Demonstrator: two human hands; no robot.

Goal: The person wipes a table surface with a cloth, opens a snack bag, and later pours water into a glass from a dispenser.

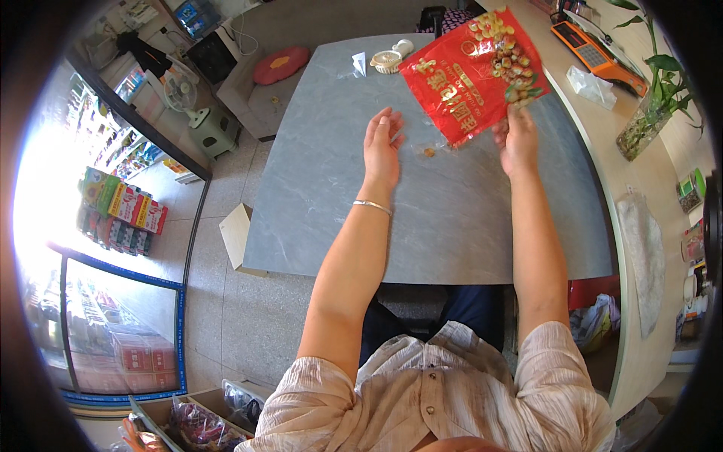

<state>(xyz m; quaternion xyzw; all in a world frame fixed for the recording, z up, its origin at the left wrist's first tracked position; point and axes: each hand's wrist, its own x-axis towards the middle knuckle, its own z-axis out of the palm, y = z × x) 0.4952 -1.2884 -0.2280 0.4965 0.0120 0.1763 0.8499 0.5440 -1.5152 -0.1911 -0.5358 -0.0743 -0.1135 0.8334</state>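
Note:
My right hand [518, 138] grips the lower right edge of a red plastic snack bag [469, 73] printed with gold characters and fruit pictures. The bag is tilted and looks flat, held up over the far right part of the grey marble-pattern table [316, 186]. Over the table's middle, my left hand [382, 144] holds nothing; its fingers are apart and slightly curled, and a silver bangle [373, 207] circles the wrist. Between my hands lies a small brown piece [429, 152] on a scrap of clear plastic wrapping.
A white handheld fan [390, 59] and a folded white paper piece [359, 64] stand at the table's far side. Along the right counter are an orange electronic device [599, 56], a tissue pack [591, 87], a glass vase with a plant [644, 133] and a grey cloth [643, 260].

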